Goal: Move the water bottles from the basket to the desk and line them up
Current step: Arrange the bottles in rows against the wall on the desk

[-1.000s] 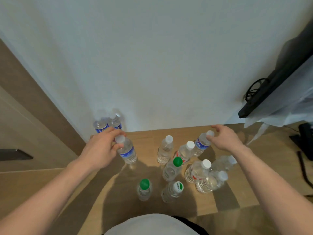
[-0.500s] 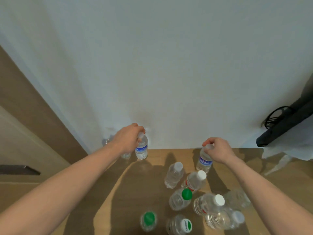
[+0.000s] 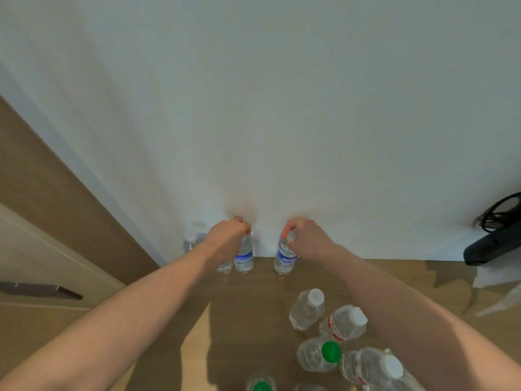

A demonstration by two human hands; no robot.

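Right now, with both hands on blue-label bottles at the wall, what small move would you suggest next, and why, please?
Probably slide the right hand's bottle left, closing the gap to the left hand's bottle. Both stand upright by the wall; the left one is already close beside its neighbour.

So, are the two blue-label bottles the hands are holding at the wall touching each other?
Apart. The head view shows a clear strip of desk and wall between the left hand's bottle and the right hand's bottle; each hand grips its own by the cap.
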